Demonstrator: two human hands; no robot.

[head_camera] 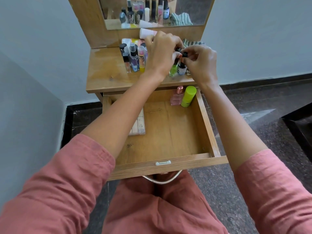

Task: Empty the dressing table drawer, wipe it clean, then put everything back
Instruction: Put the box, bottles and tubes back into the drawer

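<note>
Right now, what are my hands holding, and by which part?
The left hand grips a small bottle by its black cap; the right hand pinches a second bottle the same way. Both bodies are mostly hidden.

Spray bottles (133, 58) on tabletop (108, 76) behind open drawer (207, 125), two containers (188, 97) in its far right corner, flat case (139, 124) at left
</note>
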